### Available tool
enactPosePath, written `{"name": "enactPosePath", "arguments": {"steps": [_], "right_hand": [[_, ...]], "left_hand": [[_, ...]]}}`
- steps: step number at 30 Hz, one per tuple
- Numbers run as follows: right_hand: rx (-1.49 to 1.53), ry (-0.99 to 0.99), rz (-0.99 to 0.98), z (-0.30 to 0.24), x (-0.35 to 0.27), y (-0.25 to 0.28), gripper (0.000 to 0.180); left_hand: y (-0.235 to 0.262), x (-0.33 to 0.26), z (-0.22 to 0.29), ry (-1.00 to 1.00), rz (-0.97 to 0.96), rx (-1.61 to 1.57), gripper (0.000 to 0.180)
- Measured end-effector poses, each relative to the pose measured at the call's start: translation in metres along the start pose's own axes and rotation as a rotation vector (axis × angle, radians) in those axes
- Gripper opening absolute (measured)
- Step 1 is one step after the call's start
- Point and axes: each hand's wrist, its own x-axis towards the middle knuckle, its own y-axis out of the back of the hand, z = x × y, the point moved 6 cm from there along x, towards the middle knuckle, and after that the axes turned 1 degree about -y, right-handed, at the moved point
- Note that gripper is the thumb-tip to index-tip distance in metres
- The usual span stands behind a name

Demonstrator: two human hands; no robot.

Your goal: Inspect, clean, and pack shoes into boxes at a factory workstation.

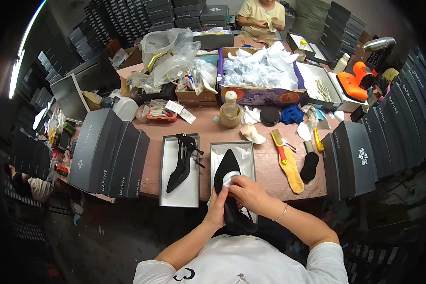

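A black pointed high-heeled shoe [227,163] is in front of me, toe pointing away, above an open shoebox lined with white paper [244,152]. My left hand [216,208] grips its left side. My right hand [248,193] is closed on a wad of white tissue paper [229,177] at the shoe's opening, fingers pinched together at its edge. Just to the left, a second black heeled shoe [180,168] with thin straps lies on its side in a grey box part with a white inside [189,198].
Stacked grey shoeboxes flank me at left [94,151] and right [350,161]. Farther back stand a purple carton [251,94] of crumpled white paper and a pump bottle [230,113]. A brush [278,142] rests by a tan insole-shaped pad [292,175]. Across the table sits another person [260,19].
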Motion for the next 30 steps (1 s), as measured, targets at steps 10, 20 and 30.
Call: {"name": "enactPosePath", "arguments": {"steps": [10, 20, 30], "right_hand": [[0.488, -0.481, 0.197, 0.058, -0.002, 0.012, 0.082], [-0.234, -0.864, 0.108, 0.23, -0.05, 0.068, 0.097], [-0.092, -0.868, 0.361, 0.227, -0.064, 0.093, 0.048]], "left_hand": [[-0.025, -0.009, -0.012, 0.111, 0.065, 0.01, 0.047], [-0.014, 0.034, 0.013, 0.096, 0.12, 0.054, 0.027], [-0.019, 0.046, 0.038, -0.217, 0.176, 0.574, 0.065]]}}
